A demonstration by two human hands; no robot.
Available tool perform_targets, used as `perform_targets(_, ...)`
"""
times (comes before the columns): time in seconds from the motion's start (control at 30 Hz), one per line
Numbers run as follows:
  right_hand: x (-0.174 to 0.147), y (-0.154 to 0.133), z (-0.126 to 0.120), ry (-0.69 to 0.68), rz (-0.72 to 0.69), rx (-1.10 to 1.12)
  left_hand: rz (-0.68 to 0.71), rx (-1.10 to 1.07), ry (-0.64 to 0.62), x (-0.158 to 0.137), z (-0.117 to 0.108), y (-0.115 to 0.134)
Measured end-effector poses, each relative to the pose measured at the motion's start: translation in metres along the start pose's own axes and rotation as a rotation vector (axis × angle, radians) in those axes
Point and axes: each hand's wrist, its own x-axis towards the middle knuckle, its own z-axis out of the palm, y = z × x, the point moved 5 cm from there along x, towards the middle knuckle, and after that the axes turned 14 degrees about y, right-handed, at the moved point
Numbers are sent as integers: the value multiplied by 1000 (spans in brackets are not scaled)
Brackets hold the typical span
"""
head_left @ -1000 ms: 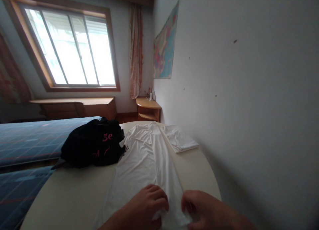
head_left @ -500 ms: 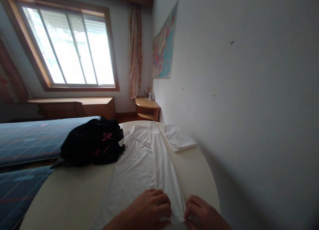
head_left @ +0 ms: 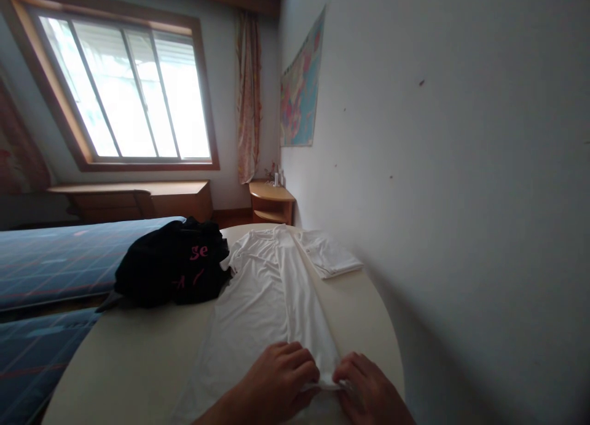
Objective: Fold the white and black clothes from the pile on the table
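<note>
Left hand [head_left: 288, 376], right hand [head_left: 369, 385]: fingers pinch white fabric garment [head_left: 255, 308] | pink-lettered black cloth bundle [head_left: 161, 268] close left | folded white cloth [head_left: 329, 253] right | round cream surface [head_left: 124, 363] beneath

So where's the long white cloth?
Low centre in the head view, the long white cloth lies on the round cream table, right of the pink-lettered black cloth bundle.

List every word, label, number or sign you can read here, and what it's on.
"Se": pink letters on the black cloth bundle.
Pink marks below that: broken up, not readable as a word.
Wall map: any lettering is too small and blurred.
White garment: no text visible.
</note>
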Motion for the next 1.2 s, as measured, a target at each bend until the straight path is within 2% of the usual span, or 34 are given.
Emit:
perform_targets(0.2, -12, 8, 0, 91, -11, -12, 28, 23, -87, -1, 4, -1)
perform_targets(0.3, -15, 12, 1, 94, 9, -33, 39, 26, -109, -4, 8, -2)
perform_targets(0.47, -12, 9, 0, 0, -16, -86, 95, -23, -177, -5, 11, 4)
perform_targets(0.63, -6, -3, -5, -92, -135, -19, 138, -204, -216, -3, 7, 12)
perform_targets(0.77, -2, -7, -7, -177, -198, 24, 25, -374, -230, -1, -6, 9)
perform_targets(0.93, 6, -11, -7, -259, -255, -34, -238, -209, -123, -2, -28, -11)
perform_targets(1.03, 9, -16, -6, -280, -217, -40, -246, -195, -173, -6, -26, -14)
perform_targets(1.2, 19, -14, -2, -264, -37, -37, -59, -315, -300, -14, -7, -5)
